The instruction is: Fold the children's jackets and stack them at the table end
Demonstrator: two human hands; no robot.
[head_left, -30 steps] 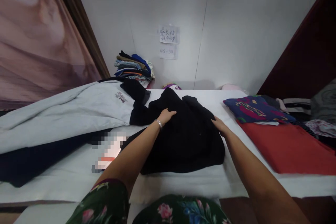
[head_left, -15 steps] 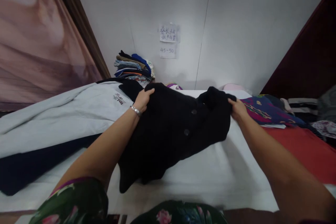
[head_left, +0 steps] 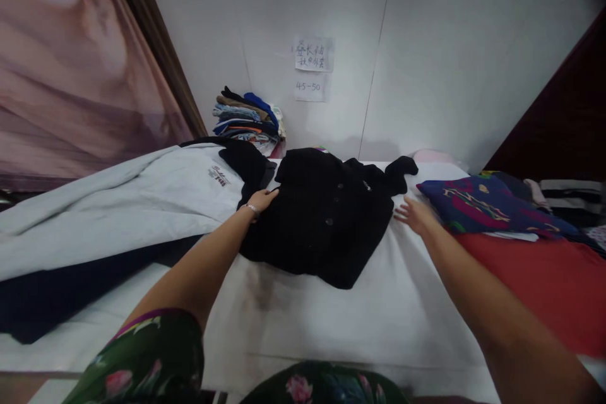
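A black coat (head_left: 312, 221) with round buttons lies front up on the white-covered table (head_left: 350, 328), its right sleeve bent outward at the top. At the coat's left side, my left hand (head_left: 262, 201), with a silver bracelet at the wrist, has its fingers closed on the dark cloth; the fingertips are partly hidden. My right hand (head_left: 416, 214) is just off the coat's right edge, its fingers spread and holding nothing, slightly blurred.
Left of the coat lies a light grey garment (head_left: 142, 202) over dark navy cloth (head_left: 95, 284). A stack of folded clothes (head_left: 249, 117) stands by the wall. To the right are a patterned purple-blue garment (head_left: 492, 205) and red cloth (head_left: 530, 284). Paper notes (head_left: 312, 69) hang on the wall.
The coat has gone from being held up between both hands to lying flatter on the table. My right hand has let go of it; my left hand has moved slightly lower.
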